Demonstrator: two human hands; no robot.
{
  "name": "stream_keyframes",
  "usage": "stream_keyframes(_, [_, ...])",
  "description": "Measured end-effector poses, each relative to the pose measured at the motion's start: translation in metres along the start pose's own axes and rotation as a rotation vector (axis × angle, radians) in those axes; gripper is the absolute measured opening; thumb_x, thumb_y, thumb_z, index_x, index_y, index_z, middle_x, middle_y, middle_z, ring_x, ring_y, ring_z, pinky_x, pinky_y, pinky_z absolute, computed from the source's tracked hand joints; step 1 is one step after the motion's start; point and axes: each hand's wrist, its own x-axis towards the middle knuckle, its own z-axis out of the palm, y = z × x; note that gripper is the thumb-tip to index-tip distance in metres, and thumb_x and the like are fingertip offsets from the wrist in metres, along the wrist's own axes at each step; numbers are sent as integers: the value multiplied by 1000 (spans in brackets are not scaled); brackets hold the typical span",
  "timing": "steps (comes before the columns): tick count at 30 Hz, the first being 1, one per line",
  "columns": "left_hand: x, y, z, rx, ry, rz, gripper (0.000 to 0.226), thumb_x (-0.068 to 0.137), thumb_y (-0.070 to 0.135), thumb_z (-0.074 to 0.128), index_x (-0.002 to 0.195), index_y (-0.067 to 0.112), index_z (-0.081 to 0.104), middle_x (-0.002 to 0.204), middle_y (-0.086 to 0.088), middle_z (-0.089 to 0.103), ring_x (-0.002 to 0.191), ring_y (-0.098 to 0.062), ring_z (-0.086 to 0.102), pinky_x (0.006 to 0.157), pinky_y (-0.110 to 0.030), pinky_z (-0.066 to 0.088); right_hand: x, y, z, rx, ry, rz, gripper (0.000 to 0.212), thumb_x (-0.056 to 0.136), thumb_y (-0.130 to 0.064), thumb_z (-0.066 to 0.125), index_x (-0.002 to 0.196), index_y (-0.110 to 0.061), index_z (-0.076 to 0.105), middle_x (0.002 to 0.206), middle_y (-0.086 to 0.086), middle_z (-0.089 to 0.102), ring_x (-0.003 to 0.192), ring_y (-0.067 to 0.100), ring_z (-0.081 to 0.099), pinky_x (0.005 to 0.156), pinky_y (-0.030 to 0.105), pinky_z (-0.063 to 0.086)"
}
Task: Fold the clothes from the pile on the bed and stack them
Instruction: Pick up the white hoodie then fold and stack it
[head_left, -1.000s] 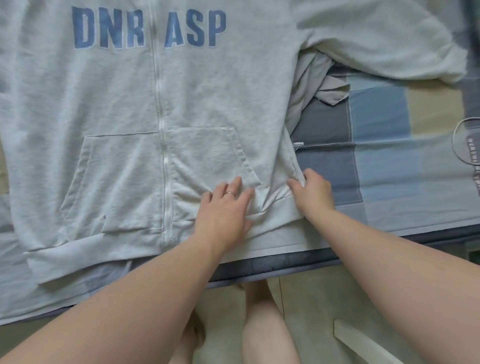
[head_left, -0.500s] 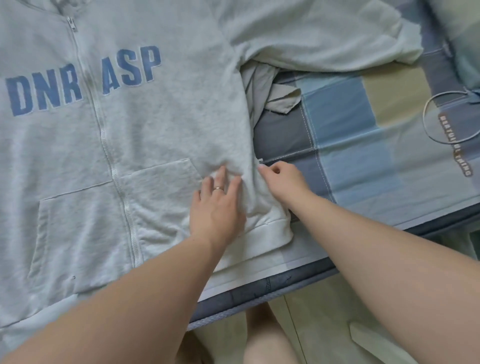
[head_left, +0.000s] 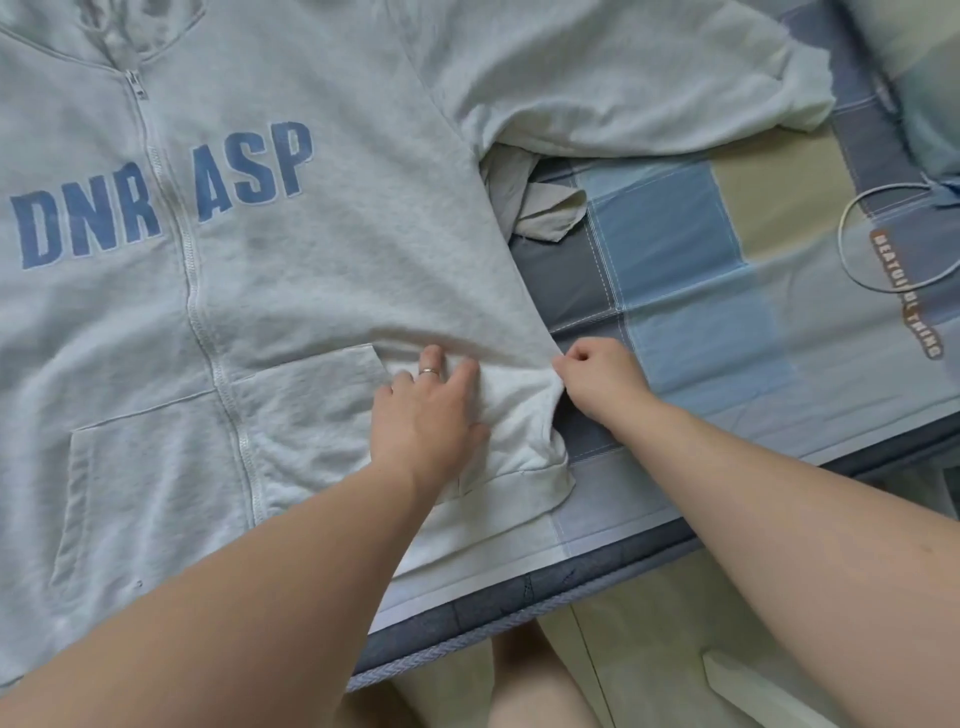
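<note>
Early yet: hoodie (head_left: 311, 270) lies zipped and face up on the bed (head_left: 727, 322), spread out, no fold made. Left hand (head_left: 431, 410) presses flat, fingers straight, on its lower front. Right hand (head_left: 597, 379), just right of the left, pinches the hoodie's side edge with curled fingers, probably tugging out a wrinkle. Sleeve (head_left: 623, 78) sprawls unfolded well beyond the right hand. Beige cloth (head_left: 545, 213) pokes out from under the hoodie, beyond both hands. No stack in view; sides, sleeves and final fold all left, I'd judge.

Thin white loop (head_left: 844, 228) lies on checked sheet (head_left: 675, 291) (blue, beige).
</note>
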Motion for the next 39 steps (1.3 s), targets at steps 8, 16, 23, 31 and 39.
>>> stream_keyframes(8, [-2, -6, -1, 29, -103, 114, 86, 92, 55, 60, 157, 39, 6, 168, -5, -12, 154, -30, -9, 123, -49, 8, -25, 5, 13, -63, -347, -15, 31, 81, -29, 77, 108, -16, 68, 104, 2, 72, 97, 23, 67, 85, 36, 55])
stream_keyframes(16, [-28, 9, 13, 87, -225, 199, 86, 97, 57, 52, 157, 42, -7, 167, -5, -21, 153, -36, -17, 123, -54, 4, -64, 60, 26, 55, -184, 24, 25, 87, -30, 72, 98, -18, 53, 85, -3, 60, 80, 19, 57, 63, 32, 40])
stream_keyframes(23, [-42, 27, 11, 118, -349, 276, 82, 97, 54, 55, 159, 38, 3, 168, -6, -17, 155, -34, -8, 123, -54, 12, -76, 85, 10, -41, -274, 67, 15, 86, -15, 72, 81, -11, 58, 76, 5, 59, 73, 22, 54, 65, 32, 44])
stream_keyframes(31, [-49, 4, -48, -39, -441, 141, 70, 98, 52, 52, 158, 35, 21, 168, -1, 15, 152, -27, 18, 118, -47, 26, -82, 48, -29, -202, -333, 176, 28, 93, -29, 66, 114, -11, 62, 112, 10, 65, 101, 27, 61, 82, 33, 47])
stream_keyframes(39, [-26, -78, -148, -103, -3, -172, 68, 100, 57, 42, 159, 37, 14, 169, -2, 7, 155, -29, 4, 124, -52, 13, -60, -104, -78, -290, -150, -398, 70, 99, -51, 47, 159, -33, 16, 168, -2, 14, 154, 23, 9, 123, 47, 15])
